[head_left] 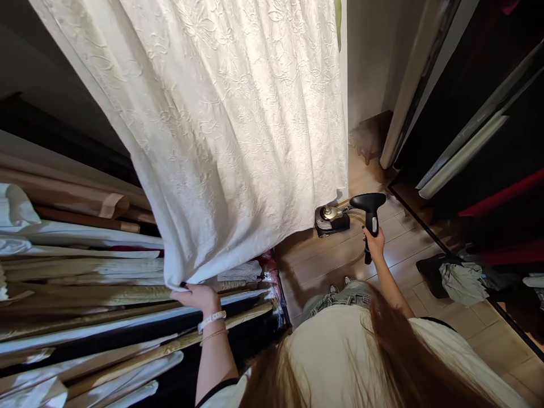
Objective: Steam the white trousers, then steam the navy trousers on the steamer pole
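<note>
Fabric: white embossed cloth (221, 124) hangs in a broad, pleated sheet from above, its lower corner drawn out over the bolts on the left.

Left hand (193, 297): grasping that corner, fingers gathered under the hem, which keeps the sheet spread and lifted off the bolts; a white bracelet (211, 321) circles the wrist.

Right hand (374, 243): clenched round the upright handle of a black garment steamer (369, 205), whose head stands near the cloth without touching it.

Base: brass-fitted black unit (331, 221) sits on the floor just beside the cloth's lower edge, apparently linked to the steamer.

Bolts: rolled fabrics (76, 266) in white, gold and tan lie stacked on the left.

Room: plank wood floor (323, 255), pale wall (365, 62), crumpled clothes (463, 283) at the right.
</note>
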Demonstrator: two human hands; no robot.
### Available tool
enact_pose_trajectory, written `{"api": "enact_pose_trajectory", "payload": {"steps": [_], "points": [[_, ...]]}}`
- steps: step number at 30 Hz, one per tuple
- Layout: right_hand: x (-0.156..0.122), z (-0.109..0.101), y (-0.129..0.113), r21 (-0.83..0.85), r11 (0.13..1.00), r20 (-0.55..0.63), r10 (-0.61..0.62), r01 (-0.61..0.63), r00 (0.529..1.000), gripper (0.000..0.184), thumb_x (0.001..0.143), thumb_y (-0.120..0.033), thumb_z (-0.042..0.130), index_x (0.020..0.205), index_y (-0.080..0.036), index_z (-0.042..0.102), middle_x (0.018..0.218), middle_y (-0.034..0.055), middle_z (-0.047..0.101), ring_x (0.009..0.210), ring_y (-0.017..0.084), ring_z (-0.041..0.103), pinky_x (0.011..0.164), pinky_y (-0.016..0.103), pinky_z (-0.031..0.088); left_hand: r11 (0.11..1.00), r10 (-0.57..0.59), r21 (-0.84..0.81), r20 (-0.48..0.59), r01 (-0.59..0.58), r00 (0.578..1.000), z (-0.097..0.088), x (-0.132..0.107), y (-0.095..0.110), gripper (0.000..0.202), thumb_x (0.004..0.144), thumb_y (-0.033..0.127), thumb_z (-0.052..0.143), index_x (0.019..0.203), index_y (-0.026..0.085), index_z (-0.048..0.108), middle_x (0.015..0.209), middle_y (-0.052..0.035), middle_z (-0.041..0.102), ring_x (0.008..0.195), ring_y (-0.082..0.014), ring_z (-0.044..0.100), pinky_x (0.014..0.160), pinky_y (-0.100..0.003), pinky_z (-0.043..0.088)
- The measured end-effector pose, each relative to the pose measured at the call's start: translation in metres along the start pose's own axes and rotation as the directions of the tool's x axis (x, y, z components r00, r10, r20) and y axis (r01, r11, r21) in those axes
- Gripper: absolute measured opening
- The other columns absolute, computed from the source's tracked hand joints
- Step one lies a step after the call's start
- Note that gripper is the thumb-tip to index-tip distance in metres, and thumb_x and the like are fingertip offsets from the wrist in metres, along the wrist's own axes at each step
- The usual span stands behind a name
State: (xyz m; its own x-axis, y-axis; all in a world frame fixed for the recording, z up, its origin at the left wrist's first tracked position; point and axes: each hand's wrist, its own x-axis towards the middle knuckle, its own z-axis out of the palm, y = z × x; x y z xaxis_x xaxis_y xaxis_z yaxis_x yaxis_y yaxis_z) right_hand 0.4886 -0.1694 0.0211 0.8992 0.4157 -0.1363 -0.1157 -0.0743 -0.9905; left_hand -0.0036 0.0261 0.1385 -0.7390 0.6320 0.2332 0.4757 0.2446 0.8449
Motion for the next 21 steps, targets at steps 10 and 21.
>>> {"api": "enact_pose_trajectory", "payload": {"steps": [10, 21], "points": [[-0.018, 0.04, 0.016, -0.109, 0.994, 0.307, 0.044, -0.011, 0.951, 0.045, 0.065, -0.058, 0.074, 0.086, -0.021, 0.06, 0.064, -0.0056, 0.056, 0.058, 0.014, 0.051, 0.057, 0.026, 0.041, 0.695, 0.489, 0.456, 0.267, -0.556, 0.83, -0.138, 0.012, -0.008, 0.082, 0.071, 0.073, 0.058, 0.129, 0.015, 0.055, 0.087, -0.0129, 0.063, 0.087, -0.0362, 0.063, 0.082, -0.045, 0.048], [-0.048, 0.051, 0.016, -0.072, 0.994, 0.369, 0.106, -0.085, 0.923, 0.049, 0.062, -0.058, 0.075, 0.089, -0.022, 0.057, 0.069, -0.0049, 0.054, 0.059, 0.014, 0.05, 0.059, 0.029, 0.042, 0.598, 0.107, 0.715, 0.377, -0.363, 0.92, -0.122, -0.003, -0.047, 0.061, 0.08, 0.067, 0.044, 0.077, 0.012, 0.071, 0.078, -0.0243, 0.068, 0.08, -0.0388, 0.065, 0.073, -0.043, 0.047]]}}
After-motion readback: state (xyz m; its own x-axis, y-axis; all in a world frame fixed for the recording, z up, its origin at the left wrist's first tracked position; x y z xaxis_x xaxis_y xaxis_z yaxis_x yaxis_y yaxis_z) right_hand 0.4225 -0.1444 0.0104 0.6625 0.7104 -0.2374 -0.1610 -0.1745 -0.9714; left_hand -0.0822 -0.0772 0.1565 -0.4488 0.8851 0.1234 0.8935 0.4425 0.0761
